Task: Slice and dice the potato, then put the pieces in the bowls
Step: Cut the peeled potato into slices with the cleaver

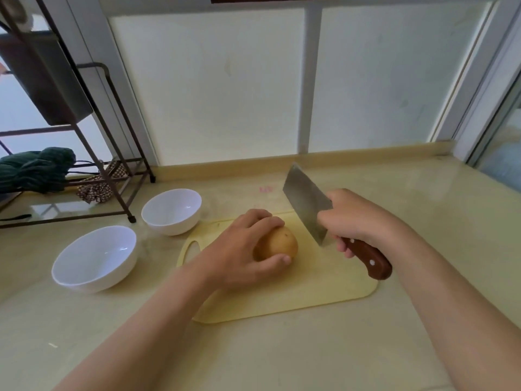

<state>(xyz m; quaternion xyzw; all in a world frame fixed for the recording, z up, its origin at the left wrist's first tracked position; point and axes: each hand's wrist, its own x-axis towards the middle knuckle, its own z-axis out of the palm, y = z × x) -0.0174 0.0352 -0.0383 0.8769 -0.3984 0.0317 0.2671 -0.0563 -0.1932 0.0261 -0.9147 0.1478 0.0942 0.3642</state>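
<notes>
Potato (279, 244) whole on the board (282, 292), held by the left hand (245, 246), cleaver (307, 204) raised beside it.

Head view: the potato lies unpeeled and uncut near the middle of the yellow board on the beige counter (423, 210); the left hand curls over it, fingers on top and thumb along its near side. The right hand (355, 218) grips the cleaver where blade meets brown handle, fingers wrapped round; the blade tilts up and away, just right of the potato, its lower corner close above the board. Two white bowls, the near bowl (94, 258) and the far bowl (171, 211), stand left of the board, nothing in them. A dark rack (112, 153) with green cloth (36, 170) stands at far left.
</notes>
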